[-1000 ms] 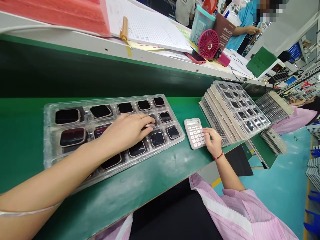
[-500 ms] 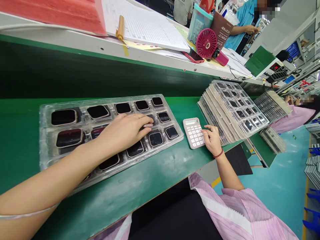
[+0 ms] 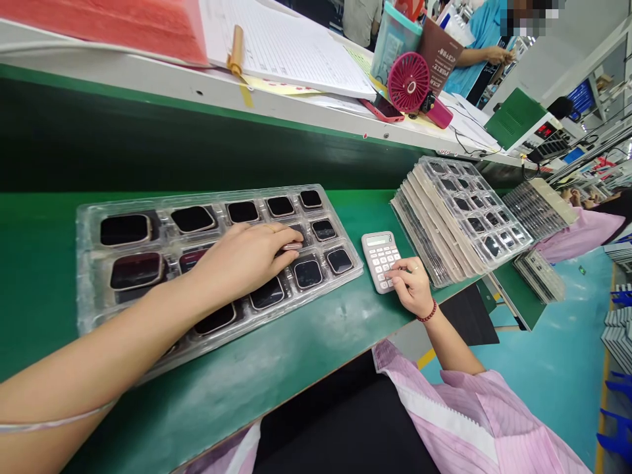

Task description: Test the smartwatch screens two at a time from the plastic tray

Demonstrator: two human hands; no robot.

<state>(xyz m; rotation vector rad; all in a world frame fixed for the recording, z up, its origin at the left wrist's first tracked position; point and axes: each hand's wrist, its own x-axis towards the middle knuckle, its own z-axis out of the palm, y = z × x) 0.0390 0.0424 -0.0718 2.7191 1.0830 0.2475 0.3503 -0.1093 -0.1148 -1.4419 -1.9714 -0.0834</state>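
Along the front edge of the bench [image 3: 316, 329], a broad strip of green is running below the clear tray [image 3: 86, 263], widening toward the left. A narrower gap is separating the tray's right end from the calculator [image 3: 378, 253], which is lying near the front edge. My right wrist, wearing a red bracelet [image 3: 428, 311], is crossing that edge.

I am counting one tray under my left hand [image 3: 247, 257], with five dark screens [image 3: 125, 230] showing in its back row and three down its right end; my hand and forearm are covering some others. My left fingers are closing in narrowly at a piece in the middle row, but I cannot tell whether they are gripping it. My right hand [image 3: 412, 286] is holding nothing, its fingers loosely curled and one touching the lower keys of the one calculator.

To the right, a stack of trays [image 3: 434, 224] is standing just beside the calculator, blocking the way toward the bench's far right; its layers are too merged to count. Above the back edge, a ledge [image 3: 172, 84] is carrying papers [image 3: 291, 52], one phone [image 3: 385, 108], one pink fan [image 3: 409, 82] and one green box [image 3: 515, 120].
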